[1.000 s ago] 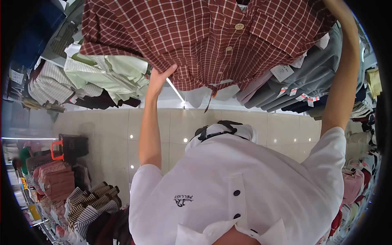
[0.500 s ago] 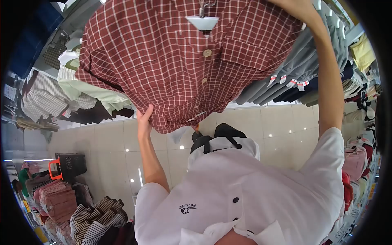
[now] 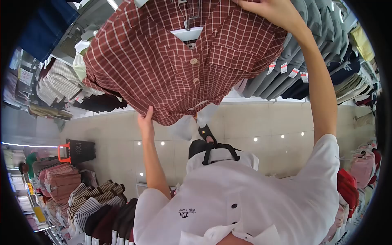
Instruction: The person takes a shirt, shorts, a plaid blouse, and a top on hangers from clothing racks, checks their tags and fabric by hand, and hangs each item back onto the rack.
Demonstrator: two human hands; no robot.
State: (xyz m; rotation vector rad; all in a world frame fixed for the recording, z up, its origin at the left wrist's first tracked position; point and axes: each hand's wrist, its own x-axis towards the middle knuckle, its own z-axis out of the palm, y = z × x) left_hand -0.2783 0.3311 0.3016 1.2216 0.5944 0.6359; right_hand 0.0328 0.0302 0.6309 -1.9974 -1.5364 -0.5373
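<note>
A red-brown checked shirt (image 3: 163,69) with pale buttons and a chest pocket hangs spread out on a white hanger (image 3: 188,33) with a metal hook. My left hand (image 3: 146,119) pinches the shirt's lower edge at its left side, thumb on top. At the upper right, my right hand (image 3: 279,14) is closed on the shirt near its shoulder. Some of its fingers are hidden behind the cloth.
Grey garments (image 3: 292,53) with price tags hang to the right, and striped clothes (image 3: 61,83) hang to the left. A black basket (image 3: 81,151) with an orange handle stands on the tiled floor (image 3: 269,126). Folded clothes (image 3: 96,200) lie at lower left.
The shirt has shifted left in view, still held by both hands. My right hand has come further left and into fuller view. A foot now shows below the shirt.
</note>
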